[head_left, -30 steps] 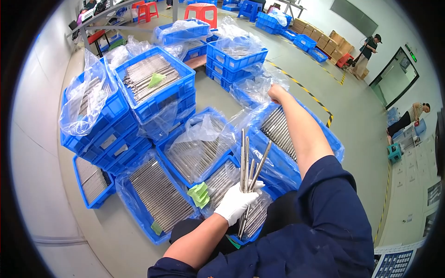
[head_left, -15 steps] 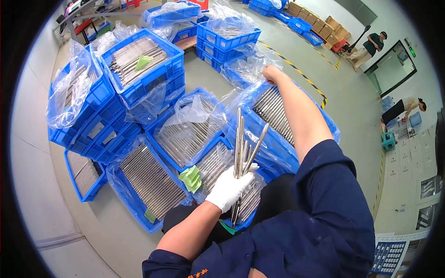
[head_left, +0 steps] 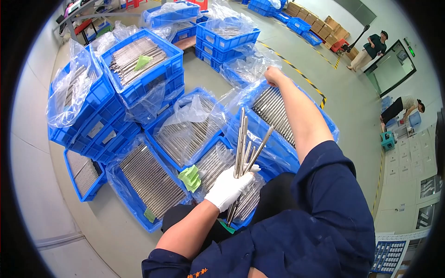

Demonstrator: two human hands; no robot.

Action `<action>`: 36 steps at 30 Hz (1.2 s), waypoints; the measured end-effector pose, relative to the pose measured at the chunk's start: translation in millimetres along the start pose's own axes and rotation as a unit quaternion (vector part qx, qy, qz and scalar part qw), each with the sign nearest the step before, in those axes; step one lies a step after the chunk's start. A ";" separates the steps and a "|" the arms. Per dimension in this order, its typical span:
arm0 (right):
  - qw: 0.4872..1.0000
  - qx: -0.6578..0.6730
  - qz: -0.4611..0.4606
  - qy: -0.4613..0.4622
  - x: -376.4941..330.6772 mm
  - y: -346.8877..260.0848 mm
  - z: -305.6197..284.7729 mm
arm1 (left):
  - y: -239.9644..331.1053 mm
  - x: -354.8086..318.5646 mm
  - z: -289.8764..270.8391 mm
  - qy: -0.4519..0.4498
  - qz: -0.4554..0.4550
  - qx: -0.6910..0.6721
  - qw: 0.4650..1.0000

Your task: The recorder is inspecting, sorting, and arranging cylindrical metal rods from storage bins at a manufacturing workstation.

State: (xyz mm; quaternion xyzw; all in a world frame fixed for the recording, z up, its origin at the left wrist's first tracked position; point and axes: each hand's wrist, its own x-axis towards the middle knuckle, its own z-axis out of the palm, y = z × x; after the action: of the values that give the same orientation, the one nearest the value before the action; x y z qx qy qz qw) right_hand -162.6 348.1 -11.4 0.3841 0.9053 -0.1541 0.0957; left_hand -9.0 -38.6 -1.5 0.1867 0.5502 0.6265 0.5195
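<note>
our gloved left hand (head_left: 227, 186) curls its fingers around a bundle of rods (head_left: 241, 143), long axes running through them and away from us, fanning slightly; the rods look slim, silvery, shiny. beyond, rightward of these fingers, our bare right hand (head_left: 274, 76) is nearer the crated rods (head_left: 273, 111); we cannot tell whether its bent fingers pinch anything.

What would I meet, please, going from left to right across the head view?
Lower-left blue crate, upper green slip, crumpled green paper, gloved left hand, bare right hand, teal stool.
</note>
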 end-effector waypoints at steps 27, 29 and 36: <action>0.993 0.006 -0.049 0.111 -60.3 42.6 -19.1 | 11.4 1.8 16.2 0.064 -0.041 0.033 0.997; 0.987 -0.054 -0.111 0.103 -68.9 18.3 -2.8 | -4.5 -0.6 6.2 0.100 -0.029 -0.009 0.994; 0.988 -0.019 -0.072 0.134 -90.3 27.4 -10.7 | -4.3 6.0 10.2 0.052 0.033 -0.020 0.998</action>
State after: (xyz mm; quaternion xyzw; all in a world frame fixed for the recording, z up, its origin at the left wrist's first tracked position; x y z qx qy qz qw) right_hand -81.4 309.7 19.3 0.3328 0.9382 -0.0900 -0.0306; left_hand -1.3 -29.0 -4.1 0.1612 0.5573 0.6632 0.4728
